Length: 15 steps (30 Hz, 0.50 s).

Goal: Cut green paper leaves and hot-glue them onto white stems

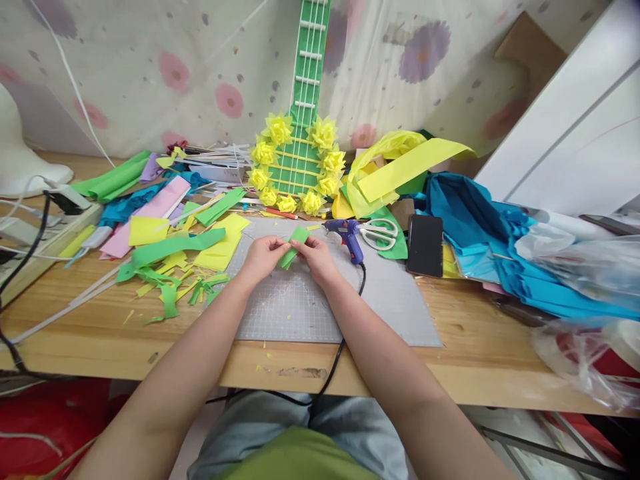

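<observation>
Basically, left hand [267, 258] and right hand [316, 258] both pinched a small green paper piece [295, 247] between thumb and fingers, held over the gray cutting mat [285, 310], near the glue gun [350, 238].

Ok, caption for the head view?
Both hands pinch a folded green strip above a grey cutting mat.
</observation>
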### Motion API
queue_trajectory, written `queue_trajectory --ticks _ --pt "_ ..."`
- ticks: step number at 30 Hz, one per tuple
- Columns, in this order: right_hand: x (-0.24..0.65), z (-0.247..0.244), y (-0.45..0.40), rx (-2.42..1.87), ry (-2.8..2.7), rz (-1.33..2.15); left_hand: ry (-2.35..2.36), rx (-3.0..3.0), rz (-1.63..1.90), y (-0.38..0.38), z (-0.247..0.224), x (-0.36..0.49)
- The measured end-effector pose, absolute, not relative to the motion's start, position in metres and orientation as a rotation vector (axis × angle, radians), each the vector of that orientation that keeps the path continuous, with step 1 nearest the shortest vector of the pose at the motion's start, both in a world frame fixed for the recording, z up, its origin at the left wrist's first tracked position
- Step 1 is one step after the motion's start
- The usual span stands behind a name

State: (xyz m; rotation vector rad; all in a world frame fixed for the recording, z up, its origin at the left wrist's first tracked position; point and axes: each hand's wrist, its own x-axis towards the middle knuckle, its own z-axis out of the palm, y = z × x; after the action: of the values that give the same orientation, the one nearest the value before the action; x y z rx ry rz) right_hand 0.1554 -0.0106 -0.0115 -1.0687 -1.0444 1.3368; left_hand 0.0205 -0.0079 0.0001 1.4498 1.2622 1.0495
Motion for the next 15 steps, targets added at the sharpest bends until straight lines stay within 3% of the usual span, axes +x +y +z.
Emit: queue_trajectory --ticks 9,15 --pt "0.161 -0.005 -0.009 -1.085 -0.926 1.157 1.280 1.547 0.871 -0.013 0.007 0.019" --pt "0.166 0.000 -0.010 -1.164 -0.977 0.929 1.300 1.377 0.983 -0.015 0.010 0.024"
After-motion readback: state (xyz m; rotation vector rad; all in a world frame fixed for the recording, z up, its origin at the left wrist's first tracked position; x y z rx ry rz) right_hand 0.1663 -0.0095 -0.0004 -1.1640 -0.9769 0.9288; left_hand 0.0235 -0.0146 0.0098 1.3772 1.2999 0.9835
